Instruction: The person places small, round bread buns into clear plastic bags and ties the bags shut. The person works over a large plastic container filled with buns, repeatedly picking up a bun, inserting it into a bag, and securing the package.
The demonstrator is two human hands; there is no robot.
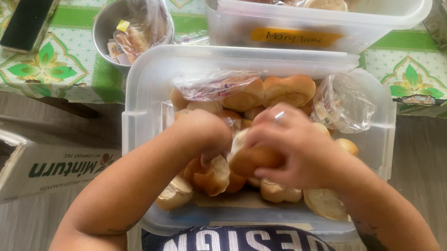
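Golden bun lies crosswise between both hands.

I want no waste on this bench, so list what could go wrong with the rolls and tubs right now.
1. The clear tub sits on the person's lap, overhanging the table; it might tip.
2. Both hands, left hand and right hand, work one bread roll; it could tear or shed crumbs.
3. Loose plastic bags lie among the rolls and may get buried.
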